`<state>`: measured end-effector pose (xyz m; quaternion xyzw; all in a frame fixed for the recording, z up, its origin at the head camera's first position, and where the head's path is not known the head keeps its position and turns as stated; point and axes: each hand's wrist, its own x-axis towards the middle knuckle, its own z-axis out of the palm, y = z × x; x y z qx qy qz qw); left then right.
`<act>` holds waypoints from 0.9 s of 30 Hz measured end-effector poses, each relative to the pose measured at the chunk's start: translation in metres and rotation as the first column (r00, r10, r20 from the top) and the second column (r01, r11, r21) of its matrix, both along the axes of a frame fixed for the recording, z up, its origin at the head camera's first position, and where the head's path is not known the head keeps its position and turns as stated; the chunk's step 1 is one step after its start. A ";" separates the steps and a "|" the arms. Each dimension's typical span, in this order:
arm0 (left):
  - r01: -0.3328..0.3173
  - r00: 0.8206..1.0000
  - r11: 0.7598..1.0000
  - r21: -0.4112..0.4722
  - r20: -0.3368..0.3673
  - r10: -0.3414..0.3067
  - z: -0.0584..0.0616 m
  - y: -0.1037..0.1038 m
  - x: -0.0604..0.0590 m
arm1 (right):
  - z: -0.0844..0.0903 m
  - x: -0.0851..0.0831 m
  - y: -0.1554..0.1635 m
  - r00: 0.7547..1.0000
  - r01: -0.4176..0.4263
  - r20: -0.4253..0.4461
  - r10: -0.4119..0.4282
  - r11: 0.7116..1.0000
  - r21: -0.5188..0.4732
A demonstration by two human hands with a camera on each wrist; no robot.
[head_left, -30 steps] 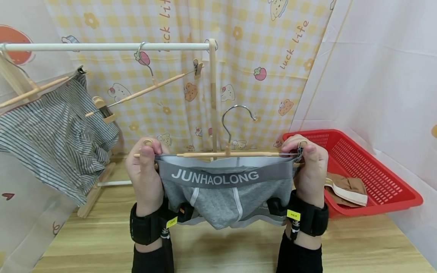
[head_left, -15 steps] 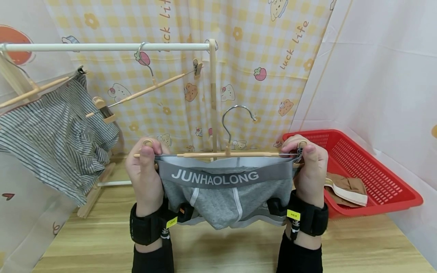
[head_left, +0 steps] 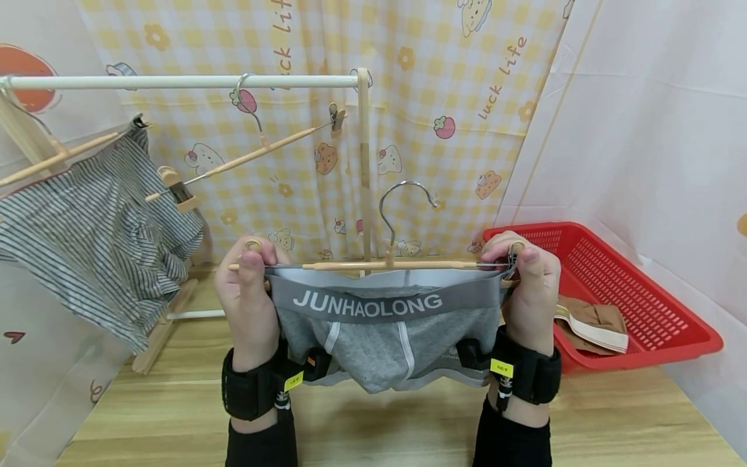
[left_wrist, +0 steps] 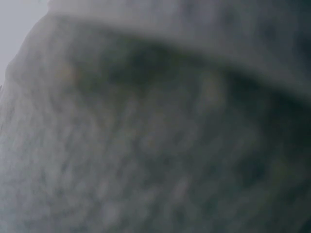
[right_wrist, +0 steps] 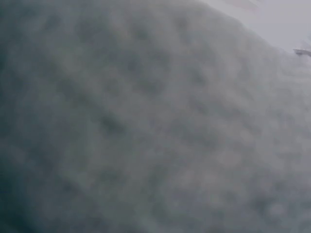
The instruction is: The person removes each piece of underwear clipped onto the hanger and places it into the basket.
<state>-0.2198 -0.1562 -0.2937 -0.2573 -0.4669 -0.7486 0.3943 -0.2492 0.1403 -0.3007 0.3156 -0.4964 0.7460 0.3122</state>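
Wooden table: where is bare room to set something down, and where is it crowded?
The table is bare between the right sleeve and red basket, and between the rack foot and left sleeve. Crowded: above the middle, where left hand and right hand hold a hanger with grey briefs.

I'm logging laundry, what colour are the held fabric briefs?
Grey fabric briefs, clearest in the head view.

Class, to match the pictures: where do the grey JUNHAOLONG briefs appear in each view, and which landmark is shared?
Head: grey JUNHAOLONG briefs at centre, below the hanger bar, between left hand and right hand.
Left wrist: blurred grey cloth, probably the briefs, fills most of the picture; pale upper-left corner.
Right wrist: likewise, blurred grey cloth; pale upper-right corner.
Shared landmark: the grey cloth itself; nothing else is clear enough.
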 end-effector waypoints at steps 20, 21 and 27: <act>0.012 1.000 1.000 -0.014 -0.014 -0.012 0.001 -0.001 0.001 | 0.000 -0.001 0.000 1.000 -0.004 0.002 0.004 1.000 -0.001; 0.011 1.000 1.000 -0.015 -0.014 -0.012 0.001 -0.001 0.001 | 0.000 -0.001 0.000 1.000 -0.003 0.003 0.003 1.000 0.000; 0.005 1.000 1.000 -0.021 -0.013 -0.005 0.001 -0.001 0.001 | 0.000 0.000 0.000 1.000 -0.002 -0.001 0.002 1.000 0.001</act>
